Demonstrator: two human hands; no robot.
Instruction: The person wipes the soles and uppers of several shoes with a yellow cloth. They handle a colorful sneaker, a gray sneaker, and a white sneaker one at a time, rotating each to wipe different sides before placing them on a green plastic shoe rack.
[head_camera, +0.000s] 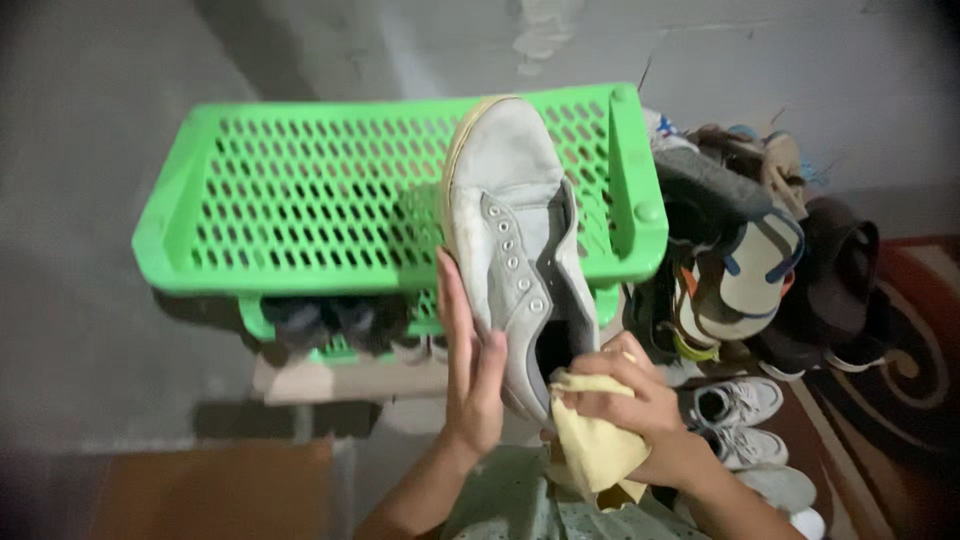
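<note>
I hold the lace-less grey canvas sneaker (515, 250) up over the green plastic shoe rack (300, 200). My left hand (470, 375) lies flat along its side, fingers open; my right hand (630, 400) pinches 1 yellow cloth (595, 445) at the heel opening. It looks light and floppy, so the stiffer sole edge seems the best hold.

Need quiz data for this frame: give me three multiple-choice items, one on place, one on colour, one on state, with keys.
1. Where is the yellow cloth?
A. In the right hand, at the shoe's heel
B. On the rack's top shelf
C. On the floor

2. What colour is the plastic shoe rack?
A. Blue
B. Green
C. Red

3. How is the grey sneaker held?
A. Lying flat on the rug
B. Hanging by its laces
C. Lifted over the rack, left hand flat against its side

Answers: 1 A, the cloth is bunched under the right fingers. 2 B, the slotted shelves are bright green. 3 C, its toe points away above the shelf.
</note>
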